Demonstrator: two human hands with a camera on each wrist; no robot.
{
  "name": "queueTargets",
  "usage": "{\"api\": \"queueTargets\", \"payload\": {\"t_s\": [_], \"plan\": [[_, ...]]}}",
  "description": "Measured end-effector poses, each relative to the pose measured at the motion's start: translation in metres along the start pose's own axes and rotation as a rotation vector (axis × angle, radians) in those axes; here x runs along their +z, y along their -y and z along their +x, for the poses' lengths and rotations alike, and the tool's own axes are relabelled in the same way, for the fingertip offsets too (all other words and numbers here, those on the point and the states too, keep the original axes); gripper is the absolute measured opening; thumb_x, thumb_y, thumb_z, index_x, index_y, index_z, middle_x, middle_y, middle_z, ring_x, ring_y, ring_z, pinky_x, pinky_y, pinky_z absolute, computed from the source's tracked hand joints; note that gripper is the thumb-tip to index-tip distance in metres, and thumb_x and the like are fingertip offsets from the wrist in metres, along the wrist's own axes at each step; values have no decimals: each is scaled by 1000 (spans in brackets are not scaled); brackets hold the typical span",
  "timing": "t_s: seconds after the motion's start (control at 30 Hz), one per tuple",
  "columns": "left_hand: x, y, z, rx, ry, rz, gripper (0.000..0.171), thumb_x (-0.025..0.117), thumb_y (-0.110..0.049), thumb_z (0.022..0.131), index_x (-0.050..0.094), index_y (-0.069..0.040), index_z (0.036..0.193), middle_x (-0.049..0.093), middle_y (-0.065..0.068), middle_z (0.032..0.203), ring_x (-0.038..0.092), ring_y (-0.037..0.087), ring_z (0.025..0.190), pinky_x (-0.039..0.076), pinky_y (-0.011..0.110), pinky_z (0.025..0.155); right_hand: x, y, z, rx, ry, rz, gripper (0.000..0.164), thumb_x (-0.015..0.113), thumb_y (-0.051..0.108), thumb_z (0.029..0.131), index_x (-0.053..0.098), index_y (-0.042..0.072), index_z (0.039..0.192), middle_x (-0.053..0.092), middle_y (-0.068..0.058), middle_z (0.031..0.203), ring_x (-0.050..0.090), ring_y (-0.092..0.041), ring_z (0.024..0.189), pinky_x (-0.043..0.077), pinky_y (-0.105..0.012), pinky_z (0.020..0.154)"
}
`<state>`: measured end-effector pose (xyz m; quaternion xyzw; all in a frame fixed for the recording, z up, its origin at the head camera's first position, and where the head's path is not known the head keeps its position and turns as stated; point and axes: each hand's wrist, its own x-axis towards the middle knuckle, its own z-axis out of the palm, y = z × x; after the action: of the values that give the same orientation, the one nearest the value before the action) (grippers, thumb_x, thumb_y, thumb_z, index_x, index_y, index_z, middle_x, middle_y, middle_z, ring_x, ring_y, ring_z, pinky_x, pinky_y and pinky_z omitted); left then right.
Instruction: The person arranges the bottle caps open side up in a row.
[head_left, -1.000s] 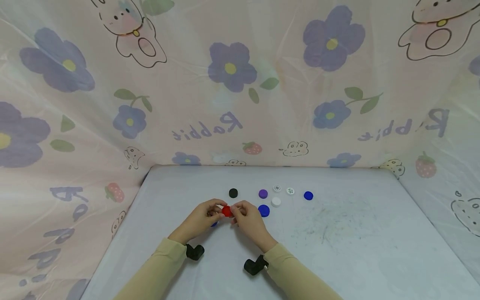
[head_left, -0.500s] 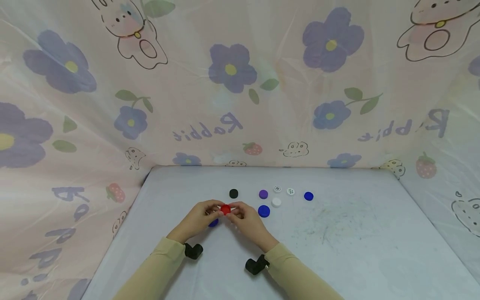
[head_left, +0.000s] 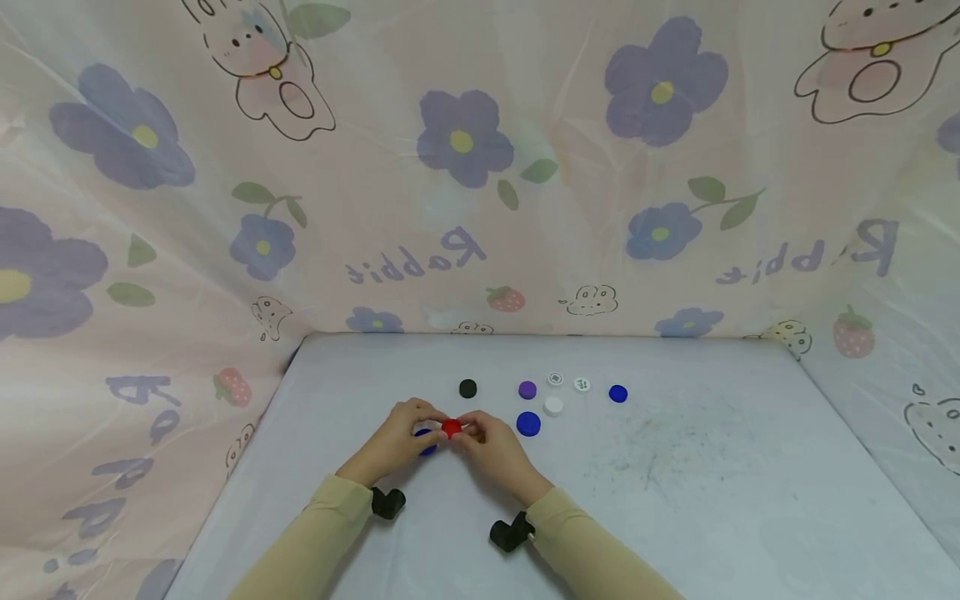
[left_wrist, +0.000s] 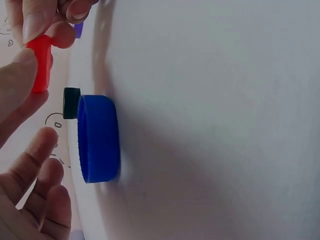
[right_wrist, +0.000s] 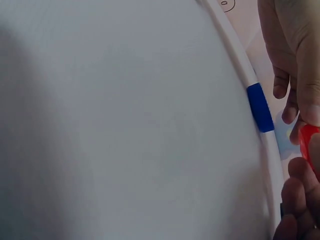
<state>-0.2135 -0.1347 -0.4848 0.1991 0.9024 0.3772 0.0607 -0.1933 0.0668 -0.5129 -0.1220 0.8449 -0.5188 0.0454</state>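
A small red bottle cap [head_left: 452, 427] is pinched between both hands above the white table. My left hand [head_left: 392, 443] grips it from the left with thumb and finger. From the right, my right hand [head_left: 501, 456] grips it as well. In the left wrist view the red cap [left_wrist: 44, 65] appears edge-on, clear of the tabletop. Beneath the left hand a blue bottle cap [left_wrist: 100, 137] lies on the table, its hollow side showing; in the head view fingers partly cover it. Only part of the red cap [right_wrist: 309, 134] enters the right wrist view.
Beyond the hands lie a black cap [head_left: 468, 388], a purple cap [head_left: 527, 390], a white cap [head_left: 553, 407] and two patterned white discs [head_left: 555, 379]. A larger blue cap [head_left: 528, 424] is right of the right hand, another blue cap [head_left: 618, 393] farther right. A printed curtain [head_left: 525, 208] surrounds the table.
Both hands still hold the red cap, which has turned and shifted slightly. The left fingers have spread a little, so more of the blue cap under them shows.
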Motion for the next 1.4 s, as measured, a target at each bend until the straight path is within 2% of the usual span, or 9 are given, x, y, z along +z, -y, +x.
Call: {"api": "queueTargets", "payload": {"t_s": [0.23,0.37,0.57,0.7,1.0,1.4], "plan": [[4,7,1,-27,51,64,21,74,-28,87,72,-20,107,55,-2,112,47,25,109,39,47,94,1,0,1,5,28,-119,20,68,23,92,66,15,110,61,11,84,56,-8,76,47,-27,69],[6,8,-1,-48,76,66,22,74,-29,87,70,-21,107,53,-3,112,46,24,110,40,46,94,2,5,1,-5,32,-193,20,71,22,89,67,13,106,58,10,79,54,-10,72,46,-27,66],[5,8,-5,-53,99,60,30,80,-28,81,69,-18,107,50,1,111,46,26,109,45,45,91,5,7,2,-1,31,-275,18,75,23,86,70,13,100,55,10,75,51,-10,71,43,-26,65],[1,11,-7,-43,110,60,29,81,-24,80,69,-18,105,51,0,108,47,24,107,45,45,90,9,8,3,-15,25,-284,18,76,24,85,71,12,98,55,10,75,50,-10,72,43,-27,66],[-6,20,-6,23,134,39,25,81,-21,80,71,-18,102,55,-1,107,49,21,104,43,43,91,14,8,3,-50,4,-329,18,77,27,84,73,15,97,54,13,73,49,-9,73,40,-28,67],[-5,20,-5,-11,132,35,25,81,-21,80,71,-19,102,55,0,107,49,22,104,45,43,91,15,7,4,-34,10,-331,19,76,28,84,73,16,99,54,13,73,49,-10,74,40,-29,67]]}}
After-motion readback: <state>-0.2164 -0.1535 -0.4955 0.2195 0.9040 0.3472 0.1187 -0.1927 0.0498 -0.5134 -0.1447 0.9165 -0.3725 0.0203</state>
